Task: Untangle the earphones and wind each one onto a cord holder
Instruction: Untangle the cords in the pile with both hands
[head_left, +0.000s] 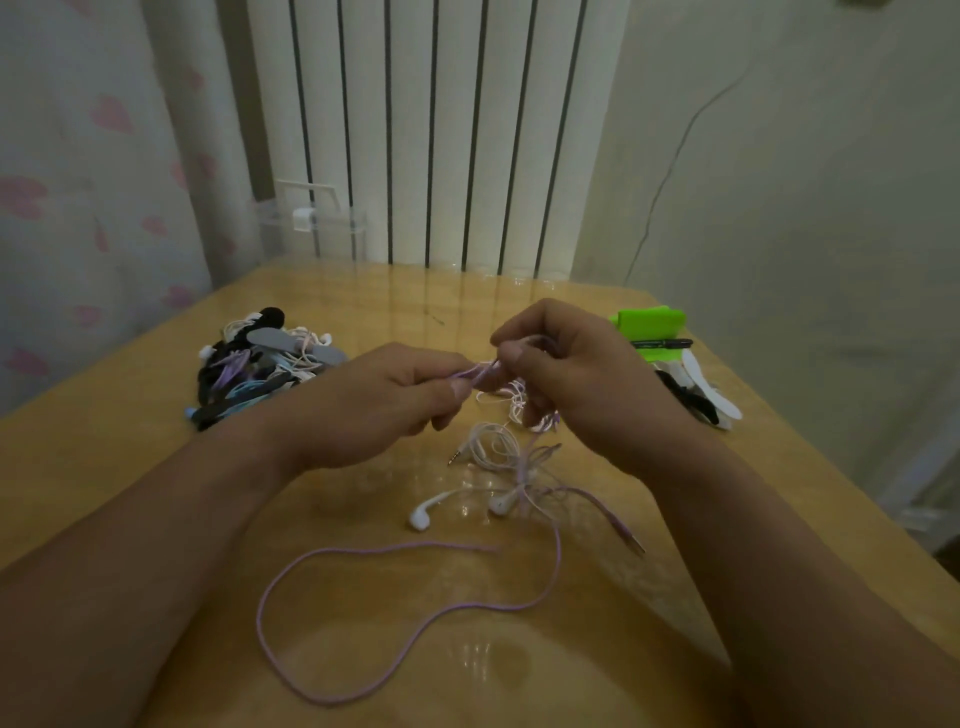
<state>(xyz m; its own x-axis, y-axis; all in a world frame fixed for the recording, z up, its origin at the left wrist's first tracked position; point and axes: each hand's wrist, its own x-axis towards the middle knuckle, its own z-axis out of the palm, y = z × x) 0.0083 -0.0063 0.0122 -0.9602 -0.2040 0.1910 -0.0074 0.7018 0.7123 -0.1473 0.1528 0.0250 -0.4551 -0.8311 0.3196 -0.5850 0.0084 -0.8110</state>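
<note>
Head view | left grip (384, 400) and right grip (576, 384) both pinch one purple earphone (415, 545) above counter (156, 467) | its cord tangles with one white earphone (501, 504) lying below; two white buds (418, 519), two plugs (636, 545) | one wound pile (260, 364) far left

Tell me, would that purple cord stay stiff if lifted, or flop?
Probably floppy: the purple cord lies in loose curves on the table. Likely light, being thin. It may snag, being tangled with the white earphones.

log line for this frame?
phase: untangling | left hand: pinches purple cord | right hand: pinches same cord | white earphones: tangled, on table
</note>
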